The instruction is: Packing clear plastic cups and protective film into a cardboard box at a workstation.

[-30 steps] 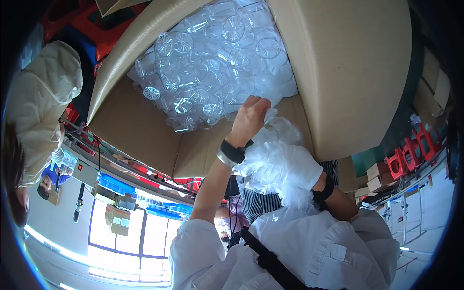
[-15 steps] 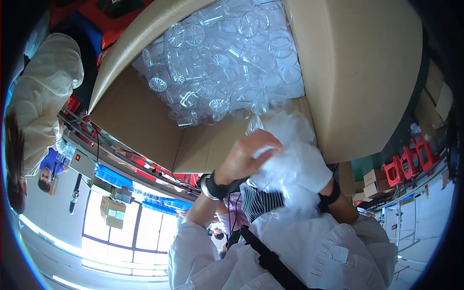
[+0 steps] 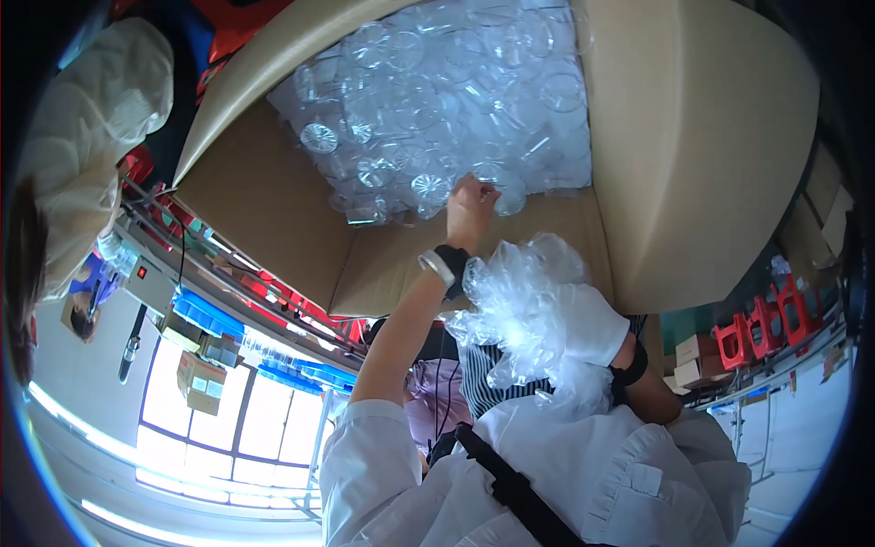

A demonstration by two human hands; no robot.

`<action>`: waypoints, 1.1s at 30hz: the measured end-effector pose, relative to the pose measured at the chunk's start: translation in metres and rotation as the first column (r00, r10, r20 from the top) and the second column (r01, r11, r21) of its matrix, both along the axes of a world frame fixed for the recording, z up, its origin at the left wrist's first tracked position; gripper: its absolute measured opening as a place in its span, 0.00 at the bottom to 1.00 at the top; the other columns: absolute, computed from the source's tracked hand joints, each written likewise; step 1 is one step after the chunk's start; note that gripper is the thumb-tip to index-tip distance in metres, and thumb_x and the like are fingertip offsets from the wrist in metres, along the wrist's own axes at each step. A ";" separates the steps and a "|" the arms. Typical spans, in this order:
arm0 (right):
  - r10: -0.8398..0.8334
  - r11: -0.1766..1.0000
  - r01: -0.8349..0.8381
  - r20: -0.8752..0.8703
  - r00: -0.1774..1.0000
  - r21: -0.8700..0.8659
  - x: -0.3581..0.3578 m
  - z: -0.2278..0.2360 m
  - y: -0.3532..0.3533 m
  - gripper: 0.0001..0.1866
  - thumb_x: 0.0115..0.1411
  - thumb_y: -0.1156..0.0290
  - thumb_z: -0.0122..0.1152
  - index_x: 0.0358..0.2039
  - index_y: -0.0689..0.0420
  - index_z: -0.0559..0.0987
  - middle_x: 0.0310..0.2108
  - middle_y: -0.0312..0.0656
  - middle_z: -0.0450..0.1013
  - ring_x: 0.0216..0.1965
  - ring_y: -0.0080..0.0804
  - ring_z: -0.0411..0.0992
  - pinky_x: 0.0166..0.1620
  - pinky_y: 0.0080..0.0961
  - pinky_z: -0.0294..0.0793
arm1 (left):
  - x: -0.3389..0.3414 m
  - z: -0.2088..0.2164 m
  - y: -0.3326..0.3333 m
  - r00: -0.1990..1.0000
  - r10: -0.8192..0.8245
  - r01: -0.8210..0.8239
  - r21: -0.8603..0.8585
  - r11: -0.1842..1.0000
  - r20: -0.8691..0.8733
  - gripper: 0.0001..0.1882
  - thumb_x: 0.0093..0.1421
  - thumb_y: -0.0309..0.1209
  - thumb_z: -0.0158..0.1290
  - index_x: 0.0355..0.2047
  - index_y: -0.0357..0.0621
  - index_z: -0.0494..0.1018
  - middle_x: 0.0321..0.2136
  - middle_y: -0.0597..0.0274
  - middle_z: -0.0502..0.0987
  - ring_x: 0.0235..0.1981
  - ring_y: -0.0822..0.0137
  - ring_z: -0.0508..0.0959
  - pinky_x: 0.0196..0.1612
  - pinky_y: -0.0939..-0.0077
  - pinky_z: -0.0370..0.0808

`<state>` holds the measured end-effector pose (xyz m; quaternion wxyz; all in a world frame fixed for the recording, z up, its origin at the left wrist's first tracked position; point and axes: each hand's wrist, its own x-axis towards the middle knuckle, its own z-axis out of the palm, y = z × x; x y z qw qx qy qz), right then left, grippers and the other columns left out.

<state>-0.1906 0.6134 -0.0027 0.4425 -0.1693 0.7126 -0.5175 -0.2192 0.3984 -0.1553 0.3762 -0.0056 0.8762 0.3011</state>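
My left hand, bare and with a band at the wrist, reaches into a large cardboard box. Its fingers are curled together at the near edge of a layer of clear plastic cups; what they pinch, if anything, is too small to make out. Several cups show round bases with a ray pattern. In front of the box, my right hand, in a white glove, is closed on a crumpled clear plastic bag. The bag hides most of the right fingers.
A tall cardboard flap rises on the right. Red stools and small cartons stand beyond it. At the left, a person in a pale garment is close to the box. Blue trays lie beyond the rail.
My left hand has moved away from the plastic bag, up and forward into the box among the cups. The right hand still holds the bag, which has spread out.
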 end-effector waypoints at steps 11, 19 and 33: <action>0.092 0.976 -0.090 0.000 0.996 0.198 -0.013 -0.004 -0.006 0.16 0.50 0.59 0.52 0.36 0.55 0.73 0.26 0.44 0.71 0.25 0.40 0.70 0.28 0.36 0.69 | -0.017 0.024 0.013 0.986 0.147 -0.155 0.115 0.981 0.075 0.16 0.45 0.24 0.56 0.31 0.40 0.60 0.21 0.59 0.74 0.23 0.60 0.76 0.26 0.70 0.73; -0.040 0.948 0.058 -0.065 0.997 0.312 -0.015 0.007 0.005 0.19 0.49 0.59 0.52 0.41 0.54 0.72 0.34 0.46 0.71 0.33 0.42 0.70 0.35 0.35 0.68 | -0.055 0.146 0.004 0.988 0.137 -0.151 0.277 0.949 0.069 0.07 0.46 0.22 0.53 0.24 0.40 0.66 0.21 0.58 0.73 0.22 0.61 0.75 0.26 0.73 0.71; 0.252 0.939 -0.328 -0.435 0.864 -0.106 -0.094 0.026 -0.006 0.17 0.47 0.66 0.54 0.39 0.57 0.72 0.39 0.48 0.68 0.40 0.46 0.67 0.43 0.39 0.66 | -0.123 0.198 0.015 0.976 0.153 -0.005 0.681 0.732 -0.157 0.16 0.53 0.34 0.50 0.39 0.36 0.67 0.40 0.56 0.70 0.46 0.63 0.67 0.49 0.70 0.63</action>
